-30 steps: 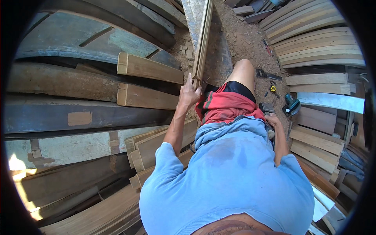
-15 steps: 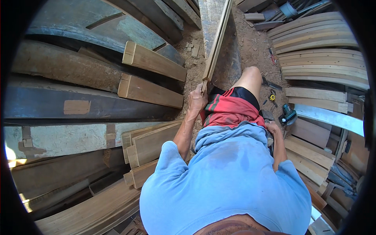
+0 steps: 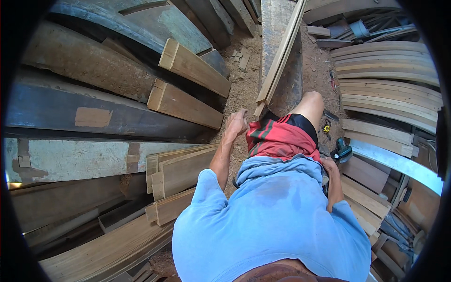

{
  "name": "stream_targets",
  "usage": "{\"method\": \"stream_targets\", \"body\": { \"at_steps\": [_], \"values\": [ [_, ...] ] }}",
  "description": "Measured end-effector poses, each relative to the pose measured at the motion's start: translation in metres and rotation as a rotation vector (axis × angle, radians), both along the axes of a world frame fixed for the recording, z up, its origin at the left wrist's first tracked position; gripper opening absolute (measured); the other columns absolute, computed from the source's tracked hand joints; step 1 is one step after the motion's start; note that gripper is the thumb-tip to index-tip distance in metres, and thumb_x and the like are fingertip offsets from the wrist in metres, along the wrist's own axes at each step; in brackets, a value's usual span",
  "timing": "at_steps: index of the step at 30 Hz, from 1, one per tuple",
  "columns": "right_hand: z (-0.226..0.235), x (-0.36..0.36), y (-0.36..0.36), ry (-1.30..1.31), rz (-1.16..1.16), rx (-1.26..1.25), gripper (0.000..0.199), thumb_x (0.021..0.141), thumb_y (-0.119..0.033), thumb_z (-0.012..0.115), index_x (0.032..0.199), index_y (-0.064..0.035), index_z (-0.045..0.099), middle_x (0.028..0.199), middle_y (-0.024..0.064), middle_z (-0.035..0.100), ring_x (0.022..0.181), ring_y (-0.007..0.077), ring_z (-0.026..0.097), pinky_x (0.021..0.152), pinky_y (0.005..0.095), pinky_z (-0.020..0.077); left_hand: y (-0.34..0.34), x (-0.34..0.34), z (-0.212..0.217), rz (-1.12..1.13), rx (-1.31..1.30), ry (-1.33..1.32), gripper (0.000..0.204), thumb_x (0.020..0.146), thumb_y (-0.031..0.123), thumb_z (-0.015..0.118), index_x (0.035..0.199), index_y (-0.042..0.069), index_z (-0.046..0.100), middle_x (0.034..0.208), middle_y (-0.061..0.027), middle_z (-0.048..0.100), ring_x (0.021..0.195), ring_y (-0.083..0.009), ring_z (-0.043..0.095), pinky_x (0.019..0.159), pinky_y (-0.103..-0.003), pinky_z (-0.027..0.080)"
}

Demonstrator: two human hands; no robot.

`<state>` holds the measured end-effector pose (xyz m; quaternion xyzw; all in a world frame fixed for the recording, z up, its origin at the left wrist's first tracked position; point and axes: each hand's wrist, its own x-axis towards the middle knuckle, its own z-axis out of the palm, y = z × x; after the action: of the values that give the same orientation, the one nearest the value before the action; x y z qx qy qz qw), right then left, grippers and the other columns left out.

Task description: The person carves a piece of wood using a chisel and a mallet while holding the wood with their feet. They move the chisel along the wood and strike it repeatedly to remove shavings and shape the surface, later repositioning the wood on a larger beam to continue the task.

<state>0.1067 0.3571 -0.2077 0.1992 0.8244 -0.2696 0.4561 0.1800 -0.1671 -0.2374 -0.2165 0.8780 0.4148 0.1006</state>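
Note:
My left hand (image 3: 237,122) is beside the left leg of the red and black shorts (image 3: 282,136). Its fingers are loosely bent, with nothing visible in them. A small gap separates it from the near end of the long, narrow wooden strips (image 3: 281,56). These lie lengthwise on a worn plank bench (image 3: 271,33) that runs away from me between my knees. At my right hip, my right hand (image 3: 329,163) rests against the shorts and shirt hem; its fingers are mostly hidden.
A green power tool (image 3: 342,151) and a yellow tape measure (image 3: 327,127) lie to my right. Curved wooden boards (image 3: 385,61) are stacked beyond them. Thick timber pieces (image 3: 195,70) and large boards fill the left side. Wood shavings (image 3: 239,89) cover the floor.
My left hand has let go of the strips' near end and now sits apart from it. My right hand stays at my hip. The view has shifted slightly.

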Motion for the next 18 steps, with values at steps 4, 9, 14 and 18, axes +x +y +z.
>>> {"method": "stream_targets", "body": {
  "at_steps": [4, 9, 14, 18],
  "values": [
    [-0.012, 0.004, 0.019, 0.044, 0.034, 0.07, 0.043, 0.078, -0.034, 0.07, 0.102, 0.0012, 0.075, 0.093, 0.0106, 0.075, 0.075, 0.0186, 0.068, 0.067, 0.0367, 0.0538, -0.025, -0.012, 0.004, 0.105, -0.015, 0.019, 0.036, 0.091, 0.02, 0.06, 0.125, 0.01, 0.066, 0.107, -0.0226, 0.073, 0.103, -0.0446, 0.069, 0.092, -0.052, 0.055],
    [0.02, -0.003, -0.022, 0.014, 0.046, 0.05, 0.04, 0.079, -0.033, 0.07, 0.1, 0.0005, 0.075, 0.093, 0.0113, 0.075, 0.074, 0.02, 0.069, 0.067, 0.037, 0.0542, -0.052, -0.047, 0.02, 0.221, 0.146, 0.116, 0.038, 0.091, 0.02, 0.067, 0.126, 0.006, 0.066, 0.115, -0.0187, 0.074, 0.109, -0.0337, 0.071, 0.097, -0.042, 0.056],
    [0.019, 0.004, -0.021, 0.012, -0.072, -0.018, 0.037, 0.077, -0.028, 0.071, 0.1, 0.0007, 0.074, 0.09, 0.0108, 0.074, 0.072, 0.0208, 0.068, 0.066, 0.0375, 0.0544, -0.052, -0.084, 0.028, 0.247, 0.342, 0.268, 0.048, 0.096, 0.027, 0.066, 0.136, 0.0, 0.058, 0.116, -0.0194, 0.074, 0.111, -0.0287, 0.071, 0.096, -0.039, 0.055],
    [-0.022, 0.013, 0.015, -0.044, -0.197, -0.124, 0.032, 0.076, -0.024, 0.071, 0.097, -0.0001, 0.074, 0.086, 0.0087, 0.073, 0.07, 0.0216, 0.068, 0.066, 0.0376, 0.0544, -0.034, -0.104, 0.05, 0.314, 0.513, 0.246, 0.074, 0.1, 0.041, 0.064, 0.153, -0.001, 0.034, 0.12, -0.0255, 0.071, 0.115, -0.0283, 0.068, 0.1, -0.04, 0.052]
  ]
}}
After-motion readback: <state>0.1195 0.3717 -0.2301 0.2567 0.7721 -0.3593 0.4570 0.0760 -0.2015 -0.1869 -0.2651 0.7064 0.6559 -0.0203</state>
